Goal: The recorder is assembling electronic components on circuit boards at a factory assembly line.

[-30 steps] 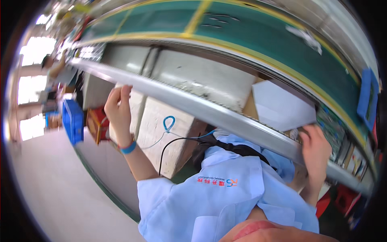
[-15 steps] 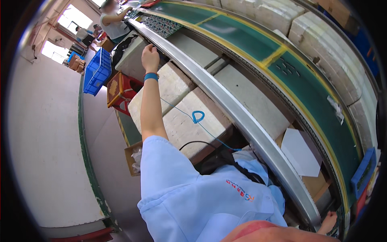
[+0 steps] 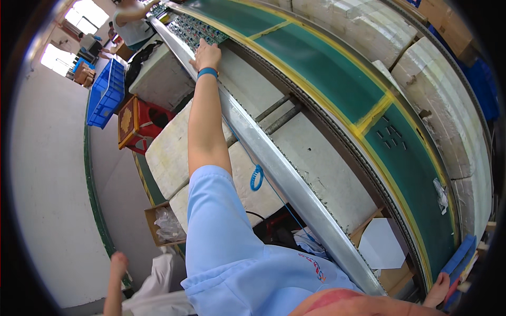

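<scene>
My left hand (image 3: 206, 55), with a blue wrist strap (image 3: 207, 72), is stretched far forward over the metal rail (image 3: 284, 160). Its fingers are extended and apart, with nothing visible in them, beside the near end of a group of green circuit boards (image 3: 192, 30). A blue coiled cord (image 3: 256, 178) hangs along the rail. At the lower right edge, my right hand (image 3: 437, 290) is beside the end of a blue tray (image 3: 459, 257). Its fingers are partly hidden, so I cannot make out whether it grips the tray.
A green conveyor belt (image 3: 316, 55) with yellow tape carries small dark parts (image 3: 391, 134) and a crumpled wrapper (image 3: 440, 196). White foam blocks (image 3: 437, 100) line its far side. Left are a red stool (image 3: 141, 121) and blue crate (image 3: 107, 95). Another person's arm (image 3: 115, 284) shows lower left.
My left hand has moved right to the boards and its curled fingers have spread. My right hand has reached the blue tray. The view has shifted, and another person's arm has appeared lower left.
</scene>
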Demonstrator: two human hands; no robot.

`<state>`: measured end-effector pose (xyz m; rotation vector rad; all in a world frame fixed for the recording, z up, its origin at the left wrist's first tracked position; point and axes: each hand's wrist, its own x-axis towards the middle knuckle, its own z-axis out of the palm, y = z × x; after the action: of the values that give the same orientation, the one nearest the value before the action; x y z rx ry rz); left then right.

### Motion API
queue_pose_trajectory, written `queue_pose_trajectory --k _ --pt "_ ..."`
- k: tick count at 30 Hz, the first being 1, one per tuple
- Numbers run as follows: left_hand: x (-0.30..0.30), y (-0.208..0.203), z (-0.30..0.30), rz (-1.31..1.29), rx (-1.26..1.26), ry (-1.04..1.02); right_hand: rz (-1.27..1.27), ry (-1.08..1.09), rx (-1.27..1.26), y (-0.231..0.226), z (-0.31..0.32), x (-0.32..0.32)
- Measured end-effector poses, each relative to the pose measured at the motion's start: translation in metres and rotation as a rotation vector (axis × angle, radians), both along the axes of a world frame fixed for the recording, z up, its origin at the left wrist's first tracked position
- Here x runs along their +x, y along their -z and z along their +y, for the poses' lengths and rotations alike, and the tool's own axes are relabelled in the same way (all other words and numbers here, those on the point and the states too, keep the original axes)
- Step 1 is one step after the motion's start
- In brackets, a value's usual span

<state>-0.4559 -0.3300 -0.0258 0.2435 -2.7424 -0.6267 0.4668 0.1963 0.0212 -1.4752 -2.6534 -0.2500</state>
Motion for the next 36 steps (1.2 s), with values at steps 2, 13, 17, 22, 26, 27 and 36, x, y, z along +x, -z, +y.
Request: queue_pose_trajectory --k 2,13,17,22,26,27,36 --pt "-0.009 0.002 0.006 -0.054 -0.06 0.007 -0.003 -0.083 -0.022 -0.019 -0.022 -0.062" --pt "0.039 0.003 0.017 -0.121 -0.346 0.081 0.122 -0.549 -0.128 -0.039 -0.1 -0.244" --pt "0.108 -0.001 0.042 -0.082 -0.367 0.212 0.176 -0.674 -0.093 -0.043 -0.119 -0.263" --pt "0.211 -0.006 0.055 0.094 -0.436 0.499 0.254 -0.876 -0.17 -0.037 -0.157 -0.283" --pt "0.321 -0.034 0.08 0.24 -0.41 0.812 0.249 -0.985 -0.253 -0.037 -0.209 -0.26" --pt "0.341 -0.036 0.083 0.24 -0.378 0.852 0.276 -1.022 -0.291 -0.035 -0.225 -0.253" --pt "0.493 -0.067 0.132 0.121 -0.445 1.335 0.586 -1.187 -0.602 0.049 -0.349 -0.246"
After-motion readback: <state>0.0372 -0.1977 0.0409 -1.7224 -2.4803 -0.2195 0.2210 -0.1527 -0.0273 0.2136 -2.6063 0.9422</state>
